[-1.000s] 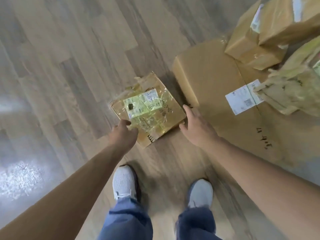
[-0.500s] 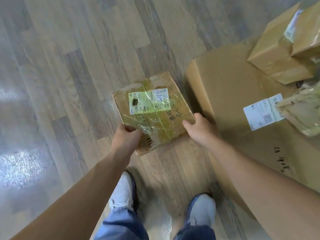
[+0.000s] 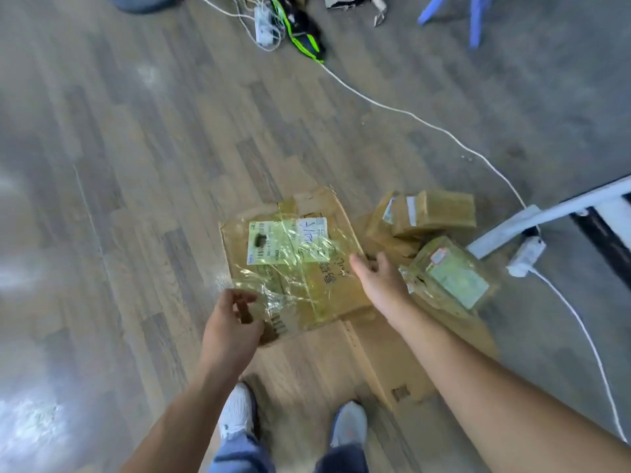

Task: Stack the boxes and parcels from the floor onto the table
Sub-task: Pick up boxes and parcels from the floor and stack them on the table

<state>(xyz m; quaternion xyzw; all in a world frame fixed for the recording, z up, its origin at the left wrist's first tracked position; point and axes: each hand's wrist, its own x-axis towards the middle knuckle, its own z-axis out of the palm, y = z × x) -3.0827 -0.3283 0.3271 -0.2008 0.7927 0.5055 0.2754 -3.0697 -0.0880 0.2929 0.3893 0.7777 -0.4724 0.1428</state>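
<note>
Box (image 3: 307,268), one: worn brown cardboard. Its top face is wrapped in glossy clear tape over a pale green-and-white label with blue handwriting, and dark handwriting sits on the bare card beside it. You hold it top face up, slightly tilted, over the wooden floor (image 3: 136,165), in front of your shoes (image 3: 239,414).

Left grip (image 3: 232,322): curled round the box's near left corner, thumb over the top edge, fingers folded against loose tape.

Right grip (image 3: 379,281): holding the box's right edge, thumb lying along the top face, the other fingers hidden behind the edge.

Large flat box (image 3: 392,356), one: lying on the floor beneath and to the right of the held box, its near end close to your right shoe.

Small parcels (image 3: 430,213), a brown pile: on the far end of the large flat box, touching one another. The blur hides how many.

Taped parcel (image 3: 454,278), one, with a green label: tilted at the large flat box's right edge, just beside the pile and near your right wrist.

White cord (image 3: 409,114): running across the floor behind the parcels.

Power strip (image 3: 526,254): on the floor right of the taped parcel, beside a white metal bar (image 3: 553,213).

Cord tangle (image 3: 269,25), with a black-and-green item (image 3: 307,39): well apart, at the floor's far side.

Blue legs (image 3: 474,18): farther right on that far side.
</note>
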